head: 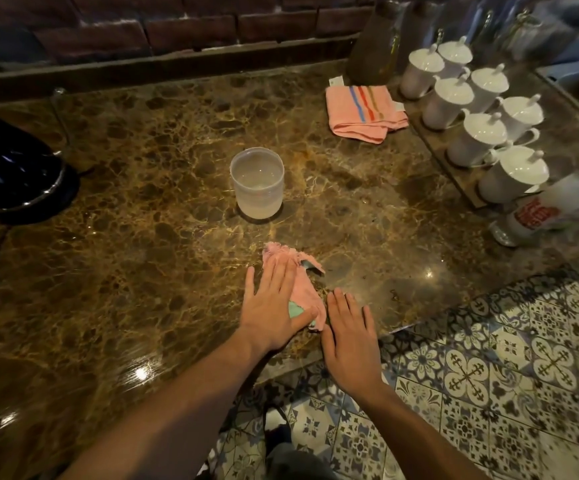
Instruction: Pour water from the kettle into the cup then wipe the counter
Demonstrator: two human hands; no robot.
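A translucent plastic cup (pixel 257 183) stands upright mid-counter with some water in its bottom. The black kettle (pixel 11 161) sits on its base at the far left edge. My left hand (pixel 274 303) lies flat on a crumpled pink rag (pixel 301 289) with a green patch, pressing it onto the brown marble counter (pixel 142 237) near the front edge. My right hand (pixel 348 336) rests flat on the counter edge just right of the rag, fingers apart, holding nothing.
A folded pink striped towel (pixel 364 110) lies at the back right. Several white lidded mugs (pixel 471 112) stand on a board at the right. A plastic bottle (pixel 540 213) lies beside them. A brick wall (pixel 191 26) backs the counter; patterned floor tiles (pixel 488 375) are below.
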